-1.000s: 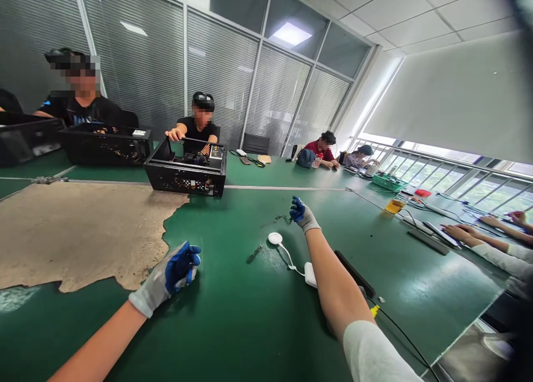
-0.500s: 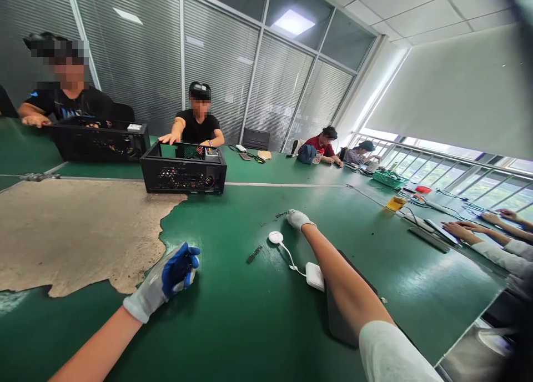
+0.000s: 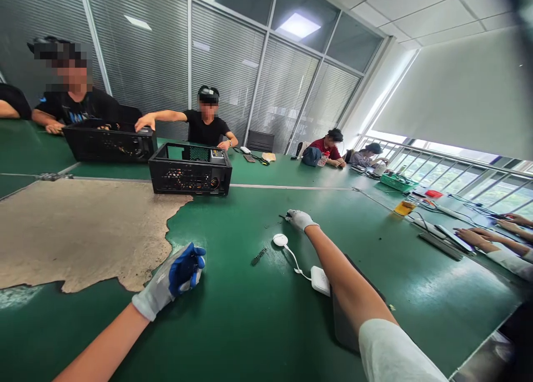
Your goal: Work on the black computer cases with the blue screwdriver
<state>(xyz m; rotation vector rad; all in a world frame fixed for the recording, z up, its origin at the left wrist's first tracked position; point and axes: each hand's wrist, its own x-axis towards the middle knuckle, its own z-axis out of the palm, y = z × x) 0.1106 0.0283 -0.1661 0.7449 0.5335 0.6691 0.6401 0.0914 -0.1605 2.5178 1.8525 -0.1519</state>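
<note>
My left hand [image 3: 183,274], in a white glove with a blue palm, rests palm up over the green table at lower left. Its fingers curl into a cup, and small dark pieces show in the palm, too fine to name. Further out, my right hand [image 3: 298,219], also gloved, lies low on the tabletop with fingertips drawn together at a few small dark pieces [image 3: 282,216]. Between my hands lies a short green and dark strip [image 3: 259,256]. Beside it sits a round white puck [image 3: 280,240], joined by a white cable to a white square box [image 3: 320,280].
A black flat device [image 3: 345,326] lies under my right forearm. Two black computer cases [image 3: 190,174] stand across the table before two co-workers. A worn beige patch [image 3: 83,226] covers the left. Cables, a green basket [image 3: 398,182] and other people's hands are at right.
The row of small dark pieces by my right hand has shrunk, gathered at its fingertips. My left hand stays cupped. A co-worker's arm now reaches to the neighbouring case. The view has shifted slightly.
</note>
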